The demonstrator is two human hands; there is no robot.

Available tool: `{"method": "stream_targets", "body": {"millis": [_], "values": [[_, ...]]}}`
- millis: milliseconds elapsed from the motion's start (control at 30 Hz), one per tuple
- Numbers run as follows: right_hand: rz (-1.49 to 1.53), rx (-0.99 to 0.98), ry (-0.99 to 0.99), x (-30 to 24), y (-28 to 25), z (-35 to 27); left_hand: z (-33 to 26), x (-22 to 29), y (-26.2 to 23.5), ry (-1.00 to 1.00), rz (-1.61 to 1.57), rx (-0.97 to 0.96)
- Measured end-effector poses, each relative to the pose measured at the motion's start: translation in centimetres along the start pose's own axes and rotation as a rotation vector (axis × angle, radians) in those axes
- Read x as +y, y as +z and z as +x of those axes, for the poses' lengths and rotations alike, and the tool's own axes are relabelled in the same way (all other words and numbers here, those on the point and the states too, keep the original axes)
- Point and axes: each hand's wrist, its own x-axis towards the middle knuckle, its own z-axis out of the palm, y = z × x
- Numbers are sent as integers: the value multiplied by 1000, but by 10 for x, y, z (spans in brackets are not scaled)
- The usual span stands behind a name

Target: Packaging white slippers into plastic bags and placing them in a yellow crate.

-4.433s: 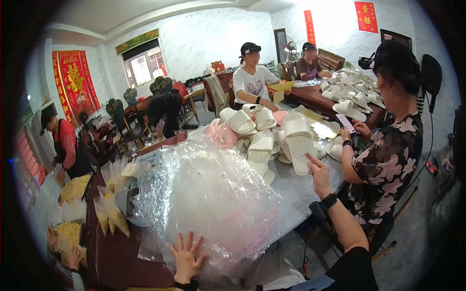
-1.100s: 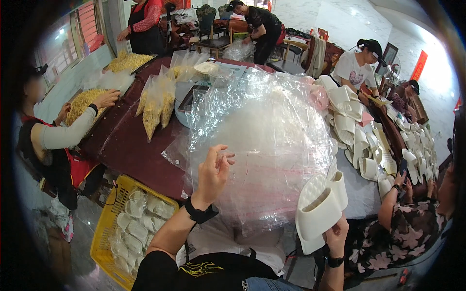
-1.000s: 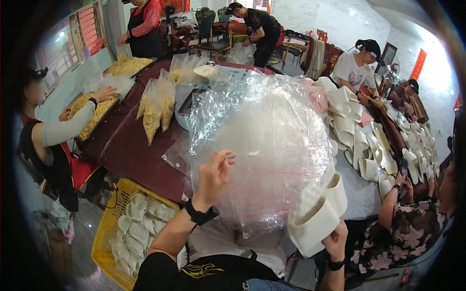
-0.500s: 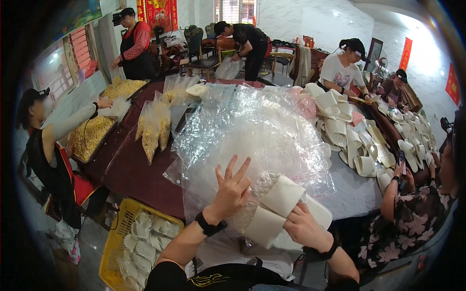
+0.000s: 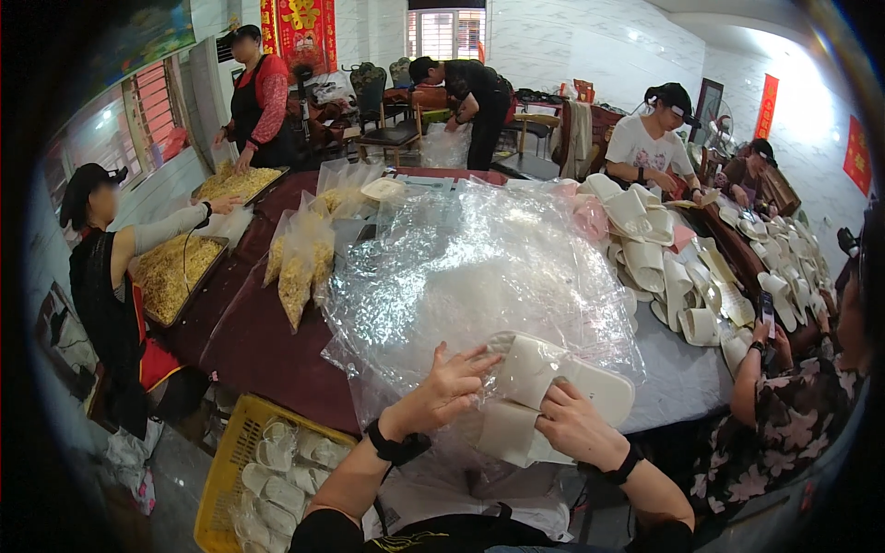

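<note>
A pair of white open-toe slippers (image 5: 523, 369) lies side by side in front of me, over the near edge of the clear plastic bags. My right hand (image 5: 583, 426) is closed on the pair, its fingertips tucked in at the straps. Thin clear plastic shows around the ends of the slippers near my left hand; how far it covers them I cannot make out. My left hand (image 5: 447, 389) rests beside those ends with its fingers stretched toward the upper slipper, touching or almost touching it. A wide heap of clear plastic bags (image 5: 479, 249) spreads beyond both hands.
A yellow crate (image 5: 221, 461) of bagged slippers stands at lower left. Loose white slippers (image 5: 645, 263) are piled on the right. Bags of yellow food pieces (image 5: 300, 267) and filled trays (image 5: 175, 276) lie left on the dark red tablecloth (image 5: 267, 369). Several people work around the table.
My left hand has turned from pointing upward with spread fingers to reaching right, toward the slippers. My right hand keeps its hold. The view has shifted slightly.
</note>
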Motion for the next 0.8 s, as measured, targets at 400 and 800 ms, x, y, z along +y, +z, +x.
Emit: {"method": "stream_targets", "body": {"millis": [400,800], "values": [[8,58,101,10,15,17,-12,-14,-17,33,-114,67],[166,308,197,6,61,48,5,17,17,217,248,-24]]}}
